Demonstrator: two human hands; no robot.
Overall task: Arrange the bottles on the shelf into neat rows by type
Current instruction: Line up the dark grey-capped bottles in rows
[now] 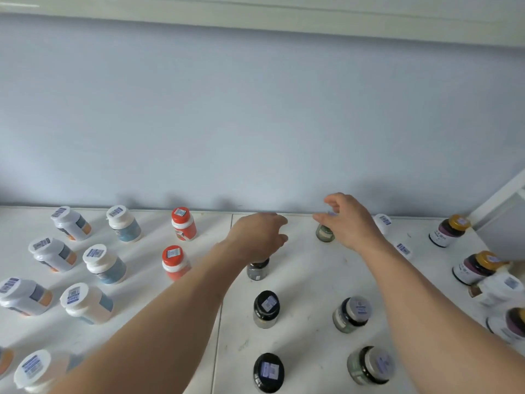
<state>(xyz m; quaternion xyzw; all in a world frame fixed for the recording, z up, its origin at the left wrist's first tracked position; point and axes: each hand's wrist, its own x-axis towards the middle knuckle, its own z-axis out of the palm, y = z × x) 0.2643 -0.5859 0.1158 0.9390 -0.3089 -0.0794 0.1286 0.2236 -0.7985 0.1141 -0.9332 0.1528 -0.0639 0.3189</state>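
The small jar (pixel 325 233) at the back of the white shelf (pixel 301 280) stands upright just before the wall, and the right hand (pixel 345 220) hovers over its lid with fingers loosely curled, apparently to take or release it at the head of its column; whether it touches the lid I cannot tell. The left hand (pixel 260 237) hangs relaxed and empty above a dark-lidded jar (pixel 258 269), which heads a column of like jars, while the white bottles (pixel 103 264) and red-capped bottles (pixel 183 224) already stand in rows to the left
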